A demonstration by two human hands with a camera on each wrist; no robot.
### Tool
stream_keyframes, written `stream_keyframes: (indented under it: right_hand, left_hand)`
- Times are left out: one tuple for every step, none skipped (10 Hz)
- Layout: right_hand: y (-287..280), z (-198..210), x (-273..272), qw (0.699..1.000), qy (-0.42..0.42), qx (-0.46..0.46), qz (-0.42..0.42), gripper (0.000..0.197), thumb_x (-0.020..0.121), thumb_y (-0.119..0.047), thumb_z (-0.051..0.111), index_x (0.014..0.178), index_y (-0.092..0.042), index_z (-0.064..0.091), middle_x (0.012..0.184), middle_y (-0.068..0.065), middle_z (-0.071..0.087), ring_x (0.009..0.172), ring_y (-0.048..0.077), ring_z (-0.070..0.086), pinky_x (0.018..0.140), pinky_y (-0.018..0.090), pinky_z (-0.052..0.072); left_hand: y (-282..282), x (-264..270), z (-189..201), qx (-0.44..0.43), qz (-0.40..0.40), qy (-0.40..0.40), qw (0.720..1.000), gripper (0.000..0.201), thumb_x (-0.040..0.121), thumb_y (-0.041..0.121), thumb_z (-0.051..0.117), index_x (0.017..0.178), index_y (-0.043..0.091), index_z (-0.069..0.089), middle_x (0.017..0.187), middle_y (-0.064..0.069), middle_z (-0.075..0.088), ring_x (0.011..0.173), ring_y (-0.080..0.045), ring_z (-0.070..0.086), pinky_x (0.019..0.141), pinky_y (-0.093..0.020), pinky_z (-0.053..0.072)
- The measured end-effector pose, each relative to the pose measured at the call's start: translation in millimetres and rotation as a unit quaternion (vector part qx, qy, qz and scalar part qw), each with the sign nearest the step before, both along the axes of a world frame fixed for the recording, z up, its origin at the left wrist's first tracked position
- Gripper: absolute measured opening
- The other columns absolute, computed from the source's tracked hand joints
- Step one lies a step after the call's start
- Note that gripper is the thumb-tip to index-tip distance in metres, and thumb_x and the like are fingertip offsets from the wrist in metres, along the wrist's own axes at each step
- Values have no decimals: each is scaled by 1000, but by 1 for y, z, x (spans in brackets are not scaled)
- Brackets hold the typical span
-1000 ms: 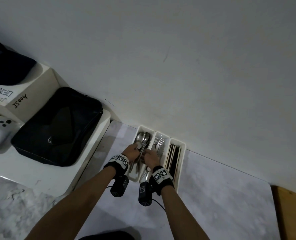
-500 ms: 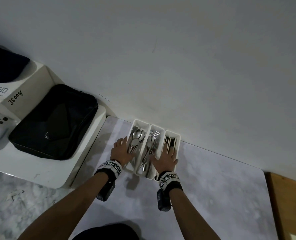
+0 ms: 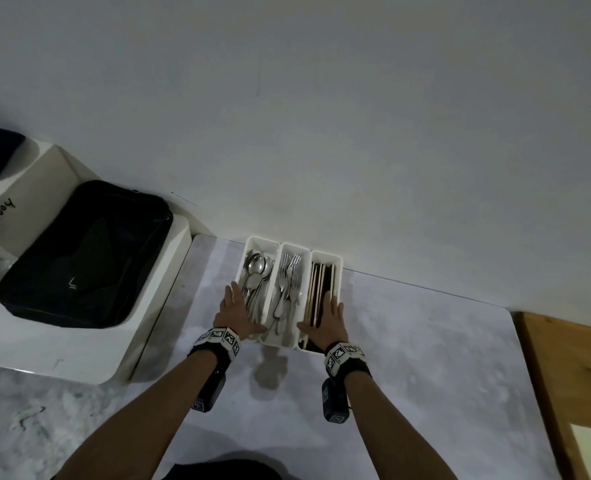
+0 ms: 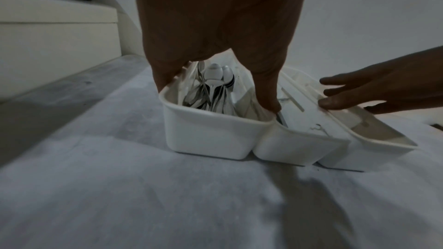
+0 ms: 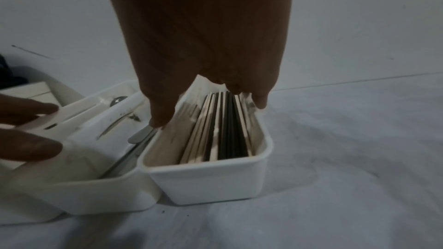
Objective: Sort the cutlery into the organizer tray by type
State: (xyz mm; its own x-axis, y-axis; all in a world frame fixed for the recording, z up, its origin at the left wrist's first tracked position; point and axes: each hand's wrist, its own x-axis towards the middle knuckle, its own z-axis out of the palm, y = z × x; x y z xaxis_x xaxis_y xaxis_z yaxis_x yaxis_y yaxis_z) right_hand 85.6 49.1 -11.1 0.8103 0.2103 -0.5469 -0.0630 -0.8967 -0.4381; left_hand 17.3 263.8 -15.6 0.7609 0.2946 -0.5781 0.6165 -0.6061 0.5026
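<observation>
The white organizer tray (image 3: 296, 244) is three bins side by side against the wall. Spoons (image 3: 257, 271) fill the left bin, forks (image 3: 289, 282) the middle one, and dark and pale chopsticks (image 3: 321, 289) the right one. My left hand (image 3: 235, 306) lies with straight fingers along the left bin's outer edge, its thumb at the divider (image 4: 268, 101). My right hand (image 3: 328, 315) rests flat over the near end of the chopstick bin (image 5: 206, 183), fingertips (image 5: 261, 101) at its outer rim. Neither hand holds any cutlery.
A black bag (image 3: 83, 254) lies on a raised white box (image 3: 79, 348) left of the tray. The wall (image 3: 321, 116) stands right behind the tray. Marble tabletop (image 3: 408, 358) stretches to the right as far as a wooden surface (image 3: 571, 375).
Both hands have come out of the spoon and fork bins, where they were gathered over the cutlery. They have spread apart to the tray's outer sides with fingers flattened.
</observation>
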Motion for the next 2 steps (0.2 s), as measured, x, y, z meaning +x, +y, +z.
stream_keyframes:
  right_hand:
    - [-17,14,-20,998,-27,47,-22,96,84,-51,60,154,-27,-2,163,-4,8,147,28,22,115,45,33]
    - [-48,13,-65,995,-55,84,3,91,86,-51,58,153,-32,0,161,-14,10,133,19,47,102,33,47]
  left_hand:
    - [-1,-10,3,4,11,-22,1000,127,70,48,76,150,11,-15,160,-12,-15,148,-37,5,119,-51,20]
    - [-4,-51,-8,-2,34,-58,998,118,75,47,72,151,13,-11,161,-8,-11,147,-36,12,118,-50,25]
